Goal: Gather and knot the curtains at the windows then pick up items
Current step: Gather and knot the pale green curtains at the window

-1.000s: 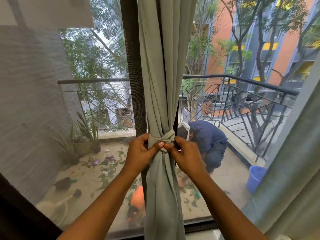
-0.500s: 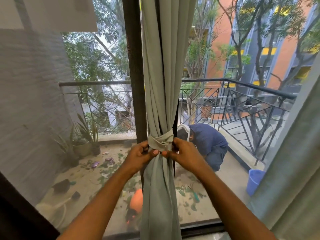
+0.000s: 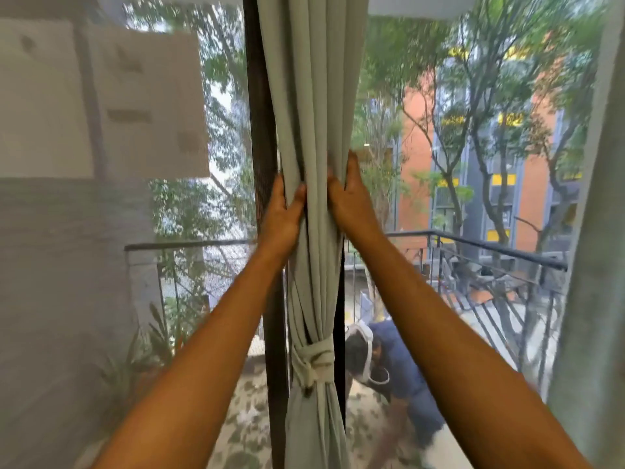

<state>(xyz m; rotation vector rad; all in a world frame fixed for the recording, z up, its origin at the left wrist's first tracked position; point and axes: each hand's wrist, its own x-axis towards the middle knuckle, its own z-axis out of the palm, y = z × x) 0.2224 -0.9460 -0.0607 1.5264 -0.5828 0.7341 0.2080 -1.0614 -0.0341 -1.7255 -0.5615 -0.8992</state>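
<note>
A pale grey-green curtain (image 3: 313,96) hangs gathered in front of the dark window post (image 3: 260,130). A tight knot (image 3: 314,362) wraps it low down. Above the knot, my left hand (image 3: 282,214) grips the curtain's left side, thumb on the front folds. My right hand (image 3: 348,198) clasps the right side at about the same height, fingers curled behind the fabric. Both arms reach up from the bottom of the view.
A second curtain (image 3: 595,265) hangs along the right edge. Behind the glass lies a balcony with a black railing (image 3: 480,245), potted plants (image 3: 159,336), scattered leaves, and a person in blue (image 3: 395,363) crouching on the floor.
Both hands have left the knot and slid up the curtain to grip it higher. The view has tilted upward, so the knot now sits low.
</note>
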